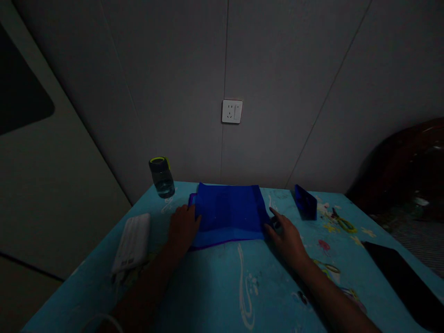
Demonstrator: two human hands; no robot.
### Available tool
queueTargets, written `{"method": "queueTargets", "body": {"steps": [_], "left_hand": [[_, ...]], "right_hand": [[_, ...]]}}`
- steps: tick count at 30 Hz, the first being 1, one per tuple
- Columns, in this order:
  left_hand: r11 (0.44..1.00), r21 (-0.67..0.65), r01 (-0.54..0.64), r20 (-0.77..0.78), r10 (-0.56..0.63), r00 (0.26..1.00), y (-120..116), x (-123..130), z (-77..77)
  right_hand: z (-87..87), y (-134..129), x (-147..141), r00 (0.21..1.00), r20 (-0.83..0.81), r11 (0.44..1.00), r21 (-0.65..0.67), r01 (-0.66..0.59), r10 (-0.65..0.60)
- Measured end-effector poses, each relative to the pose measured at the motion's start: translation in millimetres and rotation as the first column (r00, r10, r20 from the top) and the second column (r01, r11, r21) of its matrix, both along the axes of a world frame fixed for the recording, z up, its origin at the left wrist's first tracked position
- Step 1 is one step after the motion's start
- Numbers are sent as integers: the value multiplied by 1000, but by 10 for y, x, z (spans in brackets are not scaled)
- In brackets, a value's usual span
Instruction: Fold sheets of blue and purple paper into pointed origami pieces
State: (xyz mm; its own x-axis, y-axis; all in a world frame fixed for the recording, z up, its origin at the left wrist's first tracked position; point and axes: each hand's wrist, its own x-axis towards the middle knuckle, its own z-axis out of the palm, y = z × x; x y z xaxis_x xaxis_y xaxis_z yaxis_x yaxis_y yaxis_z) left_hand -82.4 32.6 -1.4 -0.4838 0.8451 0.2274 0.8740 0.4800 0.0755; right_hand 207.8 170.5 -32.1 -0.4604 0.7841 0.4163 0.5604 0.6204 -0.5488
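A thin blue sheet [229,208] lies across the middle of the table, near its far edge. Its lower strip looks lighter, and a purple-blue edge shows beneath at the left and front. At the sheet's left border, my left hand [182,229] is closed on the edge, thumb over the top and the other fingers partly hidden. Beside the right border, my right hand [287,238] has its index finger and thumb spread apart, the thumb touching or very near the sheet's corner. Nothing can be made out between those fingers; a dark gap or shadow shows there.
A water bottle [162,178] stands at the back left, with a white power bank [132,240] and cable nearer me. On the right are a small folded blue piece [305,202], green-handled scissors [345,224] and a flat black slab [398,277]. A wall with a socket [232,111] rises behind.
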Motion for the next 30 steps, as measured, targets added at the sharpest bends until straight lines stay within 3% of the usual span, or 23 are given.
{"method": "queueTargets", "body": {"steps": [4, 8, 12, 17, 24, 27, 30], "left_hand": [[1000, -18, 15, 18, -15, 1000, -8, 3, 15], [1000, -7, 13, 9, -13, 1000, -17, -17, 5], [1000, -6, 11, -13, -11, 1000, -23, -10, 7], [999, 38, -27, 8, 27, 1000, -3, 22, 29], [996, 77, -35, 30, 32, 999, -7, -20, 19], [983, 171, -68, -4, 69, 998, -10, -23, 49], [914, 404, -31, -8, 38, 999, 2, -23, 106]], "right_hand": [[-3, -25, -26, 999, -48, 991, -132, 3, -10], [86, -70, -25, 997, -80, 988, -157, 3, -15], [243, -152, 3, 983, -174, 996, -77, 39, -52], [348, -236, 17, 941, -338, 999, 50, 17, 1], [241, -283, -11, 884, -454, 988, -147, 53, -115], [256, -262, 2, 844, -512, 981, -178, 77, -160], [329, -195, 65, 788, -575, 975, -147, 165, -220]]}}
